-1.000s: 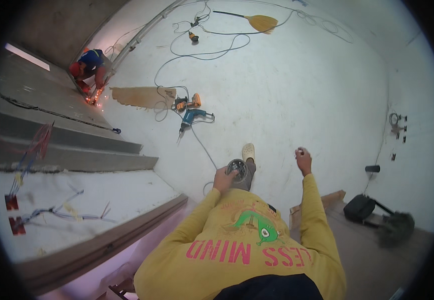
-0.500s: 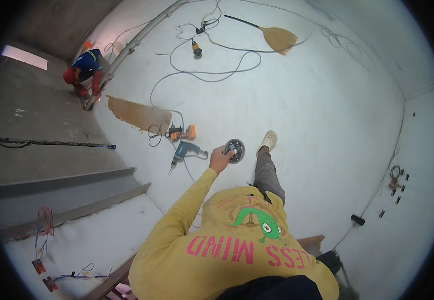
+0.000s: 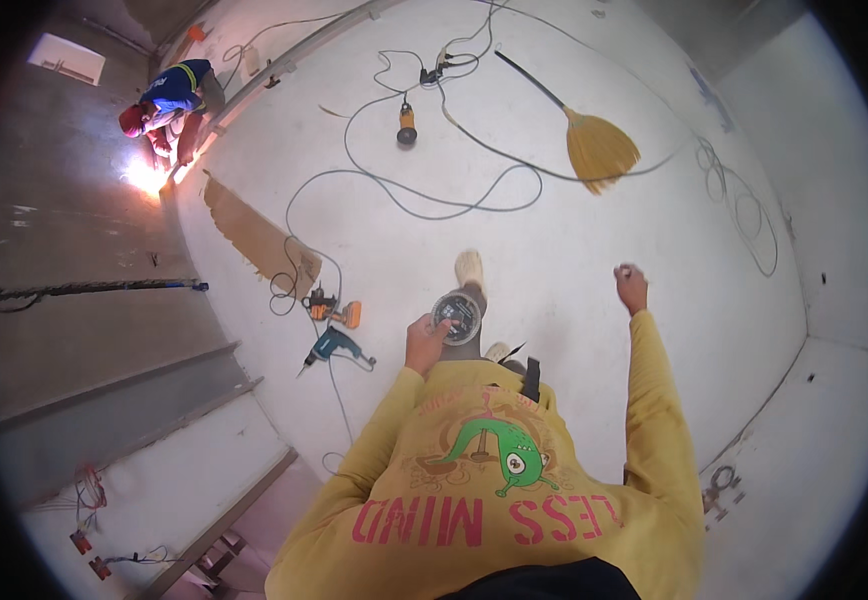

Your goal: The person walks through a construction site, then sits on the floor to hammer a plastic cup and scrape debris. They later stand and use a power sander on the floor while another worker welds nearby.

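Note:
My left hand (image 3: 424, 345) grips a round, dark disc-shaped thing with a pale rim (image 3: 457, 318), thumb lying over its face. It hangs in front of my lower leg, and its exact kind is not clear. Away to the right, over the pale floor, my right hand (image 3: 632, 290) is held out with its fingers curled. Whatever may be in those fingers is too small to make out. Nearest my left hand on the floor lie a teal corded drill (image 3: 332, 345) and an orange and black cordless power tool (image 3: 336, 310).
Grey cable (image 3: 434, 214) loops across the floor ahead. A straw broom (image 3: 599, 150) and an orange-and-black tool (image 3: 407, 125) lie beyond. Brown board (image 3: 254, 235) lies at left. A crouching person (image 3: 176, 95) works beside a bright glow at the far-left wall. Wires (image 3: 89, 500) hang lower left.
My right hand has come into view at the right. My left hand still holds the disc, now in front of my leg. My feet have shifted. The glow by the other person is much brighter.

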`<action>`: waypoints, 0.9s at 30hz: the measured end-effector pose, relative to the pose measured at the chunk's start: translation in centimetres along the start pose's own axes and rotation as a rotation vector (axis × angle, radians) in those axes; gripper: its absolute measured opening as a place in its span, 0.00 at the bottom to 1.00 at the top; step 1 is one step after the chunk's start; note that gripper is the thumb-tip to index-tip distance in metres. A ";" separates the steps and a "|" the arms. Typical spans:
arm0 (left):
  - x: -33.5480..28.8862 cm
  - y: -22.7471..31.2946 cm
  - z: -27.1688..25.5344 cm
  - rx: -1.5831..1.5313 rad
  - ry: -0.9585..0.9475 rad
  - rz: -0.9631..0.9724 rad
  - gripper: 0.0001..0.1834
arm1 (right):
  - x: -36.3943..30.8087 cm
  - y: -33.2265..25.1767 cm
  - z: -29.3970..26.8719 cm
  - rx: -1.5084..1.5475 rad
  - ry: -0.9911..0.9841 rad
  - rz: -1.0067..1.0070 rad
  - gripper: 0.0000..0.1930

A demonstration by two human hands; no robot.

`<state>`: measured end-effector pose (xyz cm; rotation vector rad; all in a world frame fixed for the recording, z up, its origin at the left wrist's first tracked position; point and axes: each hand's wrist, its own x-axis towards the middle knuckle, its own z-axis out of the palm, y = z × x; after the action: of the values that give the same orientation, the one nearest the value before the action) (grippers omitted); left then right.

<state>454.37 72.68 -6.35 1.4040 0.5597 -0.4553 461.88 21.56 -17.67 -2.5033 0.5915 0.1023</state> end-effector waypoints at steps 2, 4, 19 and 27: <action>5.5 2.7 1.1 -0.007 0.026 0.008 0.10 | 9.7 -6.5 -1.0 0.127 0.039 -0.072 0.21; 11.6 5.8 1.6 0.164 0.025 0.023 0.10 | 14.9 -12.4 0.2 0.220 0.014 -0.085 0.19; 43.6 30.4 10.5 0.058 -0.001 0.124 0.13 | 35.8 -45.5 7.6 0.621 -1.177 -0.046 0.17; 60.0 38.8 17.5 -0.150 0.312 -0.224 0.13 | 62.3 -53.5 11.0 0.334 -1.460 -0.338 0.15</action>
<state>526.93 61.68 -11.25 1.2802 0.9926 -0.3650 541.65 43.13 -11.96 -1.5469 -0.3961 1.3772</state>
